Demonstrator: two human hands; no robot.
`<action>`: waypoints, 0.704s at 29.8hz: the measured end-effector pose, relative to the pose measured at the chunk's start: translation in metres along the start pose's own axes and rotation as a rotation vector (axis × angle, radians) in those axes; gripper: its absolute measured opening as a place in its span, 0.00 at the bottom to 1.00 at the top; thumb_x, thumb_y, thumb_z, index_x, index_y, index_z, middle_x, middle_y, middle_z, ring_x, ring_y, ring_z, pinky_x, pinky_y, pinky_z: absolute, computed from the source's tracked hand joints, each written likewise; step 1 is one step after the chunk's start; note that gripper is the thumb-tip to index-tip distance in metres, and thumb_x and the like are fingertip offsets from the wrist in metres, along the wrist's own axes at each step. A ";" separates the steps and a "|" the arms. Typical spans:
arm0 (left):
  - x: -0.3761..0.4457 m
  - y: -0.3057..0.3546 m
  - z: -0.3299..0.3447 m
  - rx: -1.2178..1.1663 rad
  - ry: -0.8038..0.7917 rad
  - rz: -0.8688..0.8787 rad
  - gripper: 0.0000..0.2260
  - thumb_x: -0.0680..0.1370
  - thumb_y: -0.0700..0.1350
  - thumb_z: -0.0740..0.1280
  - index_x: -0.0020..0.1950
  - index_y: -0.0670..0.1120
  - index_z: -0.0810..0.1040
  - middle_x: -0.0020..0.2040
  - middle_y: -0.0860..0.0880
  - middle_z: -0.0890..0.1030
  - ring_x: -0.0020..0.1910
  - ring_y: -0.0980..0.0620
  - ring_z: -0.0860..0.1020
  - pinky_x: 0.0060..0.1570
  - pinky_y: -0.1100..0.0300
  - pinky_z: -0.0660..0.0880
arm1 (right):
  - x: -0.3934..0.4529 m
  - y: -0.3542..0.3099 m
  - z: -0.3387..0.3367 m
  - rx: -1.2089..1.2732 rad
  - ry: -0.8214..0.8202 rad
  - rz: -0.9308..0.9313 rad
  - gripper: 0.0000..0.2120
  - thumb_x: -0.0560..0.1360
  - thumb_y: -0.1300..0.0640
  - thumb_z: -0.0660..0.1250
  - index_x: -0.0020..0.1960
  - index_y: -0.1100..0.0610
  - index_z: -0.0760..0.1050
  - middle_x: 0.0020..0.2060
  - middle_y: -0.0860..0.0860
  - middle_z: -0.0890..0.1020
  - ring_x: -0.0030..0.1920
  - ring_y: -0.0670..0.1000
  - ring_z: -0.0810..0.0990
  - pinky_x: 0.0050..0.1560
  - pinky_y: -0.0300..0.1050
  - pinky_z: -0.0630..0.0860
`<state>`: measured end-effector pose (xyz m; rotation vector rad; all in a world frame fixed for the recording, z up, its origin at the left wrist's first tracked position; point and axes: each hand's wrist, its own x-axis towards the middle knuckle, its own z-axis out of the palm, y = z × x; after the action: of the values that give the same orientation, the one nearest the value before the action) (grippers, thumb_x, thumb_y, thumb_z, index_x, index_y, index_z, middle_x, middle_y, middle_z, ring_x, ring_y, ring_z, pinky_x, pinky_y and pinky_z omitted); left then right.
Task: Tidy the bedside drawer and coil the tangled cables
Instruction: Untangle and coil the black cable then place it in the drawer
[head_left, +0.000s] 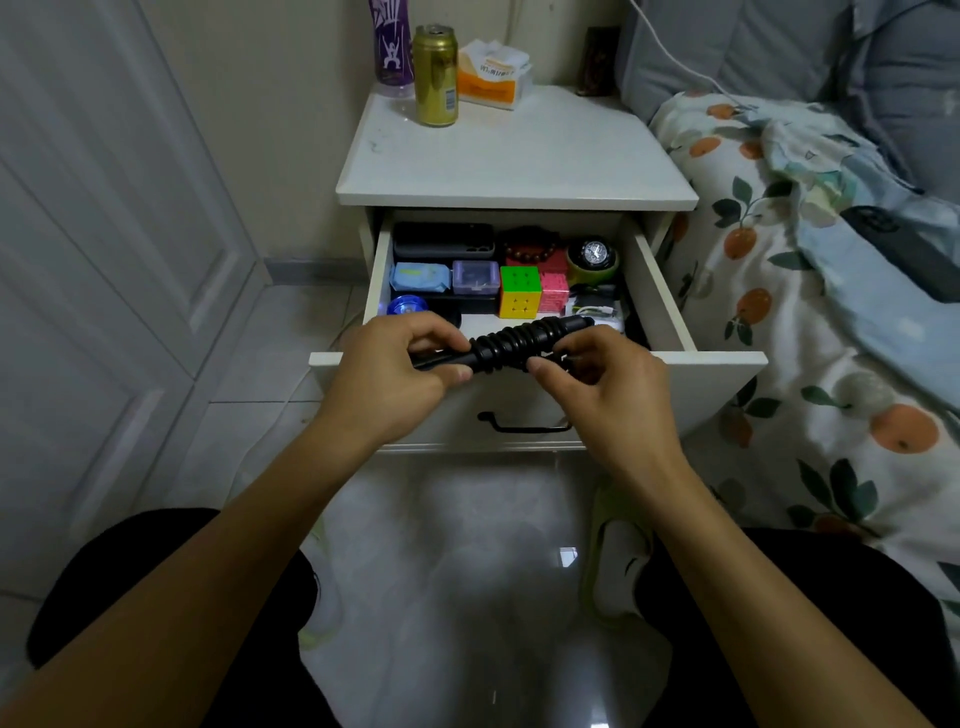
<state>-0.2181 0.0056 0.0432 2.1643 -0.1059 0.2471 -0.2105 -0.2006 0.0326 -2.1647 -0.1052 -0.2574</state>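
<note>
— Coiling step now: the black cable (511, 343) is a tight wound bundle above the open drawer (662, 291), left hand (395, 364) and right hand (597, 374) pinching its ends.

— Next, I'd guess, tuck the tail and set it inside.

A black cable (519, 340) is wound tight; the drawer (660, 291) is white; inside, a cube (519, 291) shows green over yellow beside a pink box (554, 292); the can (436, 75) is gold; the quilt (779, 291) bears orange fruit with dark green leaves.
</note>
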 end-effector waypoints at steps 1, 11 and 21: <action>0.003 0.000 0.003 -0.002 -0.005 0.000 0.12 0.70 0.40 0.77 0.46 0.56 0.81 0.42 0.63 0.81 0.47 0.69 0.80 0.46 0.75 0.72 | 0.006 0.000 -0.001 0.123 -0.017 0.113 0.13 0.71 0.48 0.75 0.50 0.53 0.76 0.38 0.51 0.84 0.37 0.48 0.84 0.40 0.46 0.82; 0.078 -0.003 0.025 0.147 -0.103 0.070 0.14 0.70 0.39 0.77 0.45 0.56 0.78 0.41 0.64 0.78 0.42 0.74 0.76 0.41 0.83 0.66 | 0.095 0.015 -0.027 0.751 -0.319 0.638 0.09 0.77 0.62 0.67 0.56 0.62 0.74 0.42 0.61 0.80 0.34 0.53 0.83 0.35 0.43 0.81; 0.167 -0.034 0.081 0.271 -0.331 0.144 0.11 0.70 0.42 0.78 0.50 0.50 0.82 0.47 0.57 0.82 0.51 0.52 0.80 0.57 0.52 0.76 | 0.170 0.085 -0.020 0.670 -0.317 0.823 0.11 0.76 0.54 0.70 0.55 0.58 0.77 0.37 0.59 0.85 0.36 0.56 0.84 0.36 0.45 0.82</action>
<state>-0.0378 -0.0383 0.0071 2.4555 -0.4392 -0.0203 -0.0330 -0.2689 0.0133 -1.4093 0.4550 0.5269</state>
